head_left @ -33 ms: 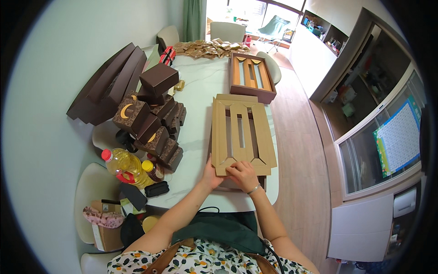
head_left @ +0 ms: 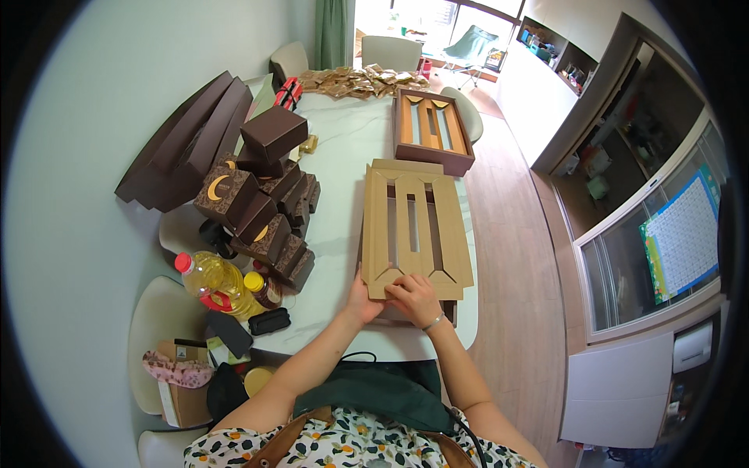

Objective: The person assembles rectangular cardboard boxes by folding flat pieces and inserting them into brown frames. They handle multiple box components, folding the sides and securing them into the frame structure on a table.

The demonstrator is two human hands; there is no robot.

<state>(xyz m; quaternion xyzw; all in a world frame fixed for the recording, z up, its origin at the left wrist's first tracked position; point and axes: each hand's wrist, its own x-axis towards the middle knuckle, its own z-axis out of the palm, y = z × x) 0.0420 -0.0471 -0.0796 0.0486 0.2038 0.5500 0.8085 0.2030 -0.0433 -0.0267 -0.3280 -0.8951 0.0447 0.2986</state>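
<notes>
A flat tan cardboard insert (head_left: 453, 234) with long slots cut through it lies over a dark brown box (head_left: 449, 313), whose near edge peeks out beneath. My left hand (head_left: 362, 301) grips the insert's near left corner, its fingers partly hidden under the board. Bent over the near flap, the fingers of my right hand (head_left: 417, 299) pinch the cardboard edge. Farther along the table stands an open brown box (head_left: 434, 154) fitted with an orange-brown slotted insert (head_left: 425, 125).
Dark brown small boxes (head_left: 273, 134) are stacked at the left, beside long brown box parts (head_left: 168, 156). An oil bottle (head_left: 214, 279), a brown jar (head_left: 264, 290) and a black case (head_left: 269, 321) stand nearer. Gold packets (head_left: 363, 81) cover the white table's (head_left: 335, 203) far end.
</notes>
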